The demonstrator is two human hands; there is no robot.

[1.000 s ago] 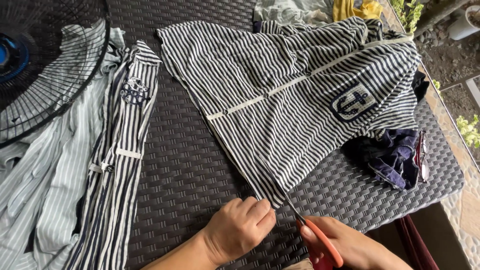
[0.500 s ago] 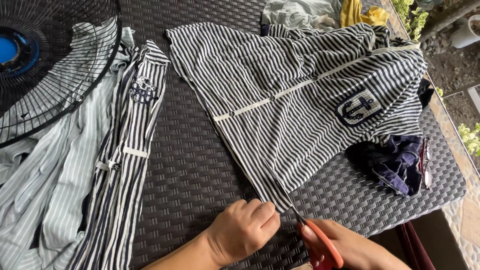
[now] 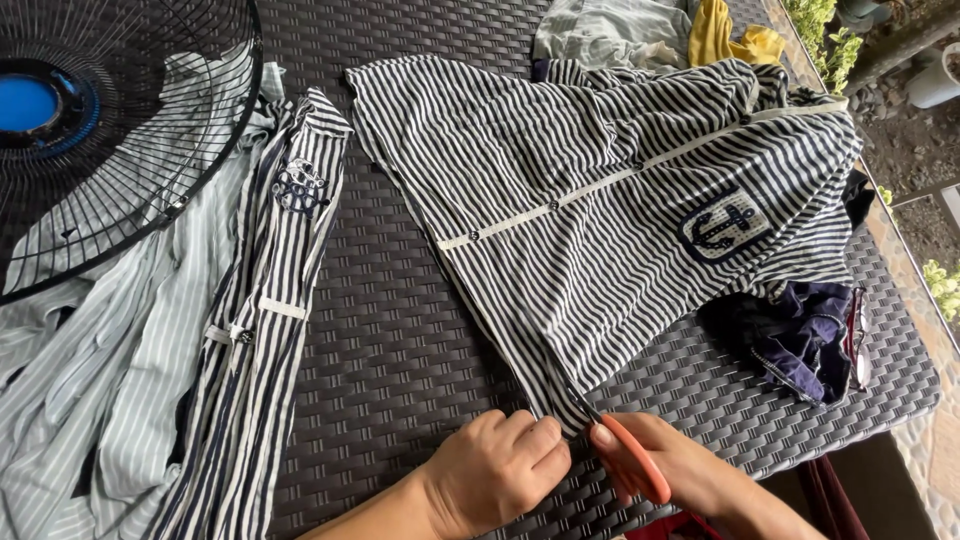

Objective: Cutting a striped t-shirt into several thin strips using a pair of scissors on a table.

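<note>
A navy-and-white striped shirt lies spread on the dark woven table, with a white button strip and an anchor patch. My left hand pinches the shirt's lower hem near the table's front edge. My right hand grips orange-handled scissors, whose blades enter the hem just right of my left fingers.
Cut striped fabric pieces and pale striped cloth lie at the left. A black fan grille with a blue hub stands at top left. Dark navy clothing sits at the right, yellow and grey cloth at the back.
The view has shifted so everything sits lower and to the right. Both hands stay at the hem, with the scissors' blades a little further into the fabric.
</note>
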